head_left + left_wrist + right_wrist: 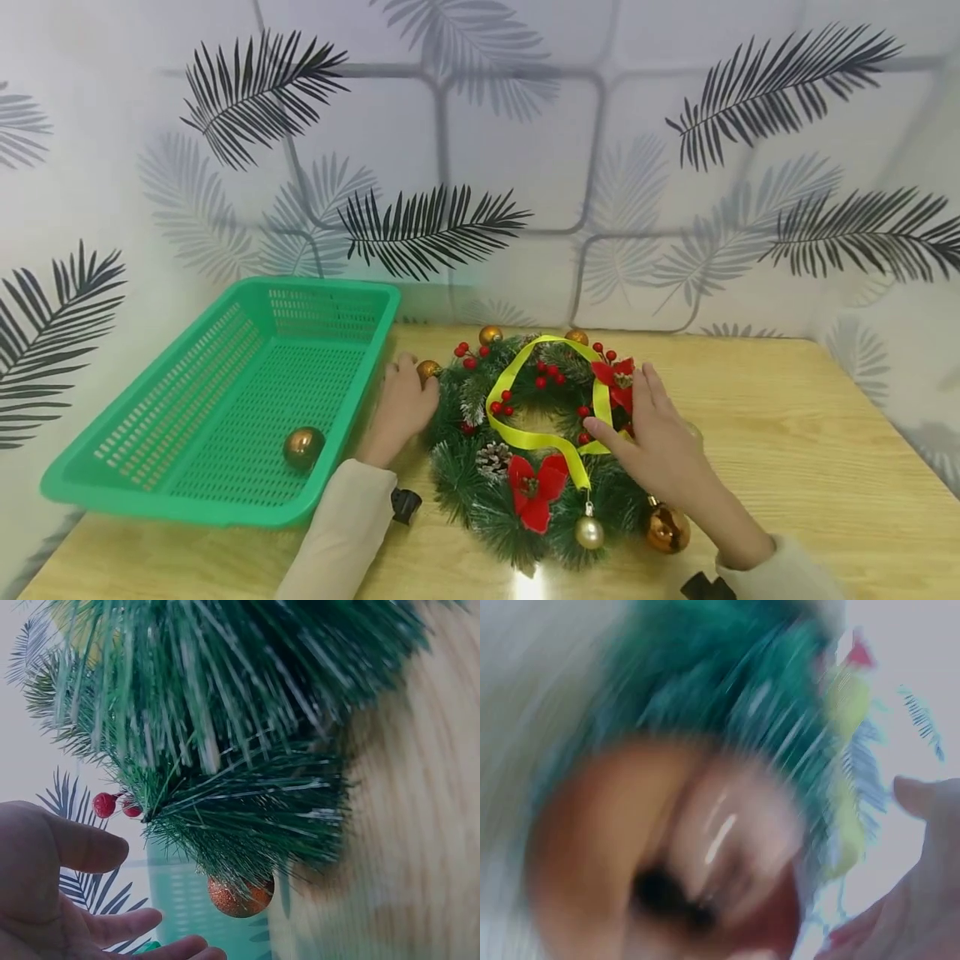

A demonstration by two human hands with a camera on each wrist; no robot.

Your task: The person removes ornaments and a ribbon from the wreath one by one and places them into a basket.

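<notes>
A green wreath (457,467) lies on the table, dressed with red flowers (537,492), red berries, a pinecone (493,460) and several baubles. Yellow ribbon (517,435) loops loosely across its top. At the wreath's left edge is my left hand (405,408), fingers loosely bent and spread beside a glittery orange bauble (241,897). My right hand (667,446) reaches over the right side with straight fingers, close to the upper red flower (617,379). Below that hand hangs a shiny copper bauble (667,528), large and blurred in the right wrist view. A pale gold bauble (589,532) sits at the front.
A green plastic basket (360,400) stands on the left, close by my left forearm, with one bronze bauble (303,448) inside. The wooden table (810,467) meets a leaf-patterned wall covering (510,275) at the back.
</notes>
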